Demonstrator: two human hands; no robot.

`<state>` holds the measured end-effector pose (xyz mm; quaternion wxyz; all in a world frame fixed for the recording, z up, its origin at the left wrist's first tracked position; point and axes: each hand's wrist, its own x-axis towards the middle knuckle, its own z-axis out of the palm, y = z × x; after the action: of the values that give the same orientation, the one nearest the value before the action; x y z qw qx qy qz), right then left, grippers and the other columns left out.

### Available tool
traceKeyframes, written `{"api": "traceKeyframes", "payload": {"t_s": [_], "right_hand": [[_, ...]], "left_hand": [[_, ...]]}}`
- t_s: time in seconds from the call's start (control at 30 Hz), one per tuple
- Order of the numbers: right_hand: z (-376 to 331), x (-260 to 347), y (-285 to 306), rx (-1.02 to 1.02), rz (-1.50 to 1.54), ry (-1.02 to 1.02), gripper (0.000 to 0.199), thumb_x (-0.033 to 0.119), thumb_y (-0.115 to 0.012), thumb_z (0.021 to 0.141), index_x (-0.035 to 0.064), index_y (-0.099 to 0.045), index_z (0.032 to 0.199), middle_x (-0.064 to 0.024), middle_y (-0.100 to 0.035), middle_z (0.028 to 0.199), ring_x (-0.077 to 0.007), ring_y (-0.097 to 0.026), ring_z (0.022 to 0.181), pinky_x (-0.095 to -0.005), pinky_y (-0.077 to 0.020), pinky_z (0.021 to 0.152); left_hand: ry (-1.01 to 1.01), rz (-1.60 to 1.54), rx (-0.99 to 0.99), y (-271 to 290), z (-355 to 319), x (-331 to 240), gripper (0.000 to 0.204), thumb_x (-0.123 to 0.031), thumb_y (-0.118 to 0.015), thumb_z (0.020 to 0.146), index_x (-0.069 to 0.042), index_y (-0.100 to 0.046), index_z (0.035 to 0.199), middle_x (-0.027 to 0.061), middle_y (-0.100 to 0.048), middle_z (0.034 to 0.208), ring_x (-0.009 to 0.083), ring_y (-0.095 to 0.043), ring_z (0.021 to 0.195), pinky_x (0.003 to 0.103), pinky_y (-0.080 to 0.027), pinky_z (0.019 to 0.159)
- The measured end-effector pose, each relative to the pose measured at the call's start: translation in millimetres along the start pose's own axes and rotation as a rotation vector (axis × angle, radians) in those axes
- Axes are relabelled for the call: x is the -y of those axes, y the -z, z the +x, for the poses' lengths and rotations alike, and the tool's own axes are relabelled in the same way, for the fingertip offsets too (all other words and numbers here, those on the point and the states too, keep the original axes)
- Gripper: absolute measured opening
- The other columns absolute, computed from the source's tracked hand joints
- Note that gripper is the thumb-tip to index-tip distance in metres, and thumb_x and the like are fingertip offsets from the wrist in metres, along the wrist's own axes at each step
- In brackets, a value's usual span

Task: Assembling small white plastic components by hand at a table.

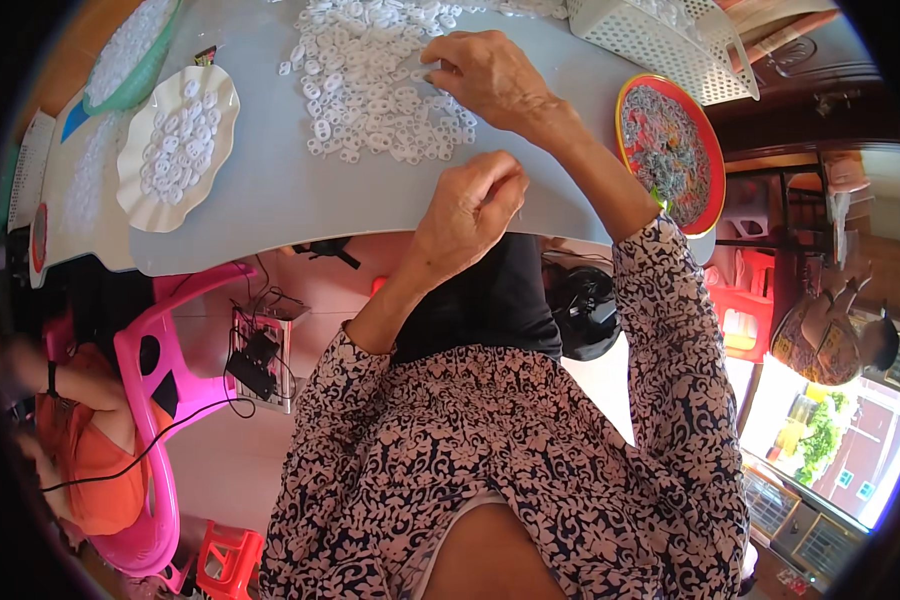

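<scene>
A loose pile of small white oval plastic pieces (370,95) with holes lies spread on the grey table (270,200). My right hand (490,80) is at the pile's right edge, its bent thumb and fingertips a little apart beside the nearest pieces. Closer to the table's front edge, my left hand (475,205) is closed, thumb pressed against the curled fingers. Whatever it may hold is hidden. A red-rimmed round tray (717,165) of small grey and coloured parts sits to the right of my right forearm.
At left, a cream wavy-edged dish (225,110) holds more white pieces, with a green basin (135,90) of them behind. A white perforated basket (660,50) stands far right. Someone in orange (95,450) sits on a pink chair (160,480) at lower left.
</scene>
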<state>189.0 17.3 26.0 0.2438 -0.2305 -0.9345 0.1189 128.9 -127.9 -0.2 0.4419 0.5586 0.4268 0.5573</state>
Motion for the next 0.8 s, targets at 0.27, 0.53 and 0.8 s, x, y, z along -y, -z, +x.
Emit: {"api": "traceKeyframes", "payload": {"t_s": [0.27,0.53,0.8], "right_hand": [[-5,-8,2,0.048,0.021,-0.061,0.014,0.006,-0.058,0.078,0.0020,-0.064,0.090,-0.0142,-0.065,0.074,-0.0305,-0.062,0.066,-0.0357,-0.0504,0.064],[-8,-14,14,0.112,0.036,-0.111,0.015,0.005,-0.057,0.079,0.0009,-0.065,0.091,-0.0122,-0.066,0.074,-0.0226,-0.063,0.064,-0.0328,-0.0508,0.064],[-9,-12,5,0.133,0.015,-0.006,0.012,0.006,-0.061,0.078,0.0015,-0.065,0.089,-0.0120,-0.065,0.081,-0.0264,-0.062,0.070,-0.0336,-0.0503,0.067]], "left_hand": [[-0.014,0.025,-0.021,-3,1,0,0.011,-0.004,-0.055,0.083,0.003,-0.050,0.076,0.0109,-0.053,0.062,0.0197,-0.052,0.055,0.031,-0.042,0.054],[0.002,0.019,-0.021,0,1,2,0.010,-0.004,-0.054,0.084,0.003,-0.051,0.076,0.0106,-0.053,0.062,0.0179,-0.051,0.055,0.030,-0.042,0.053],[0.015,0.019,-0.019,0,1,0,0.010,-0.003,-0.055,0.083,0.003,-0.051,0.077,0.0100,-0.053,0.063,0.0170,-0.050,0.055,0.030,-0.042,0.054]]}}
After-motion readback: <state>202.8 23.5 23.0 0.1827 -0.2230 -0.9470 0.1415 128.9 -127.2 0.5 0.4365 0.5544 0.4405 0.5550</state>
